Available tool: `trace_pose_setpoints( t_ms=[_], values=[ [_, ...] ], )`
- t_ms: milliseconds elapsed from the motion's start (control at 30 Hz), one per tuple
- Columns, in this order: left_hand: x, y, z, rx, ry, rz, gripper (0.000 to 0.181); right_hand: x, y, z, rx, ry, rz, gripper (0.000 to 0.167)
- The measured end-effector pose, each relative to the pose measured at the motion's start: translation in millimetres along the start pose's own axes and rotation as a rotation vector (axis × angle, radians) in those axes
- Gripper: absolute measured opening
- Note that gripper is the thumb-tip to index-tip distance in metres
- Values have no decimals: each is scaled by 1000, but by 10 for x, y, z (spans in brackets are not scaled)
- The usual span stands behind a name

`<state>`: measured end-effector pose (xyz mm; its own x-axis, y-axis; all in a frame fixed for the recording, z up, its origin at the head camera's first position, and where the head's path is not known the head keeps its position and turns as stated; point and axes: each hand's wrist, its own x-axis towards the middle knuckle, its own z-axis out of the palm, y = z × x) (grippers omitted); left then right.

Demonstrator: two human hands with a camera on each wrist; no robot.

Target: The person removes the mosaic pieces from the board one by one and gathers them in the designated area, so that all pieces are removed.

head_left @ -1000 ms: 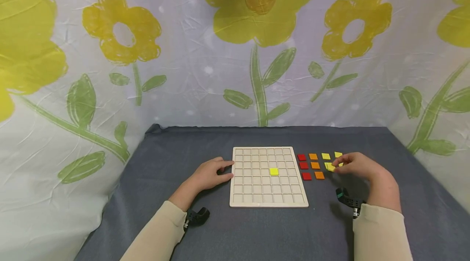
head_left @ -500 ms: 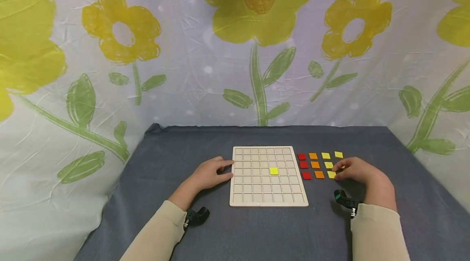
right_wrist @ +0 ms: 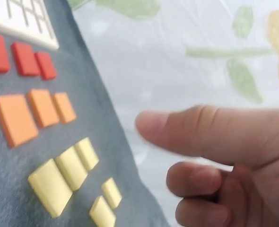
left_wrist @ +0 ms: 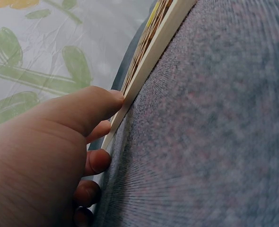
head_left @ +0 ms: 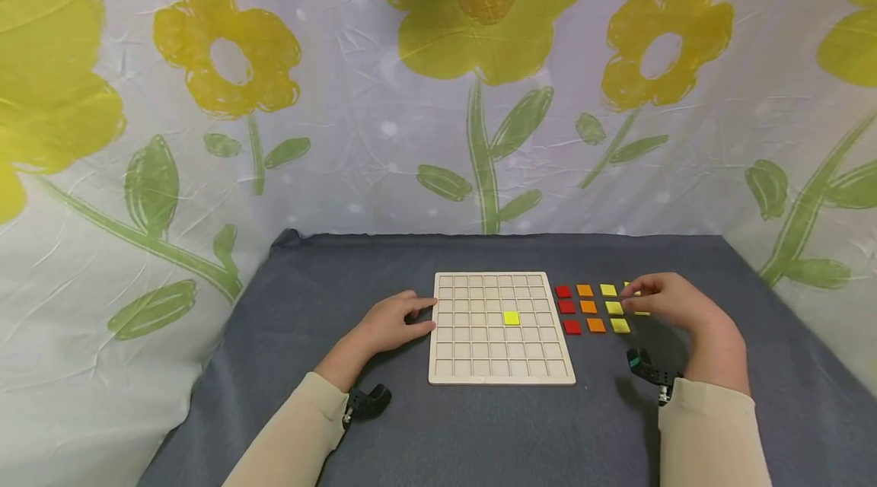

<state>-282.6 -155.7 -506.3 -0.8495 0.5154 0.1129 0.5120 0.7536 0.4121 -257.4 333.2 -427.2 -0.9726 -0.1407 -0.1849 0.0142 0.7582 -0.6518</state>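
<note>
A pale wooden grid board (head_left: pixel 479 374) lies on the cloth, with one bright yellow tile (head_left: pixel 511 318) in a cell right of its middle. At the board's left edge, my left hand (head_left: pixel 389 323) rests with thumb and forefinger touching the rim; the left wrist view shows the thumb (left_wrist: pixel 99 101) against the wooden side. My right hand (head_left: pixel 674 304) hovers over the pale yellow tiles (head_left: pixel 620 326) right of the board, partly hiding those farthest right. In the right wrist view its thumb (right_wrist: pixel 177 130) is extended, other fingers are bent, and no tile is seen in its grasp.
Between the board and the yellow tiles stand a column of red tiles (head_left: pixel 566 307) and one of orange tiles (head_left: pixel 588 307). A dark grey cloth (head_left: pixel 521 441) covers the table. Behind it hangs a flower-printed curtain (head_left: pixel 329 167).
My right hand has set a yellow tile down at the near end of the yellow column, let go, then risen and moved away from me. The left hand stays put.
</note>
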Motion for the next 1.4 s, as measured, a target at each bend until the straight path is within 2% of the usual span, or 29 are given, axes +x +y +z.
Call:
trace_pose_setpoints(
  t_ms=[367, 700, 1067, 1400],
  values=[
    [6, -35, 30, 3, 4, -3, 51, -41, -342, -6, 32, 77, -151, 33],
    [8, -27, 18, 5, 5, -8, 50, 89, -597, 191, 74, 65, -227, 27],
    [8, -33, 23, -4, 0, -14, 50, 295, -797, 553, 84, -40, -293, 27],
    [14, -30, 21, 0, 2, -20, 50, 457, -842, 902, -1, -137, -344, 33]
  ],
)
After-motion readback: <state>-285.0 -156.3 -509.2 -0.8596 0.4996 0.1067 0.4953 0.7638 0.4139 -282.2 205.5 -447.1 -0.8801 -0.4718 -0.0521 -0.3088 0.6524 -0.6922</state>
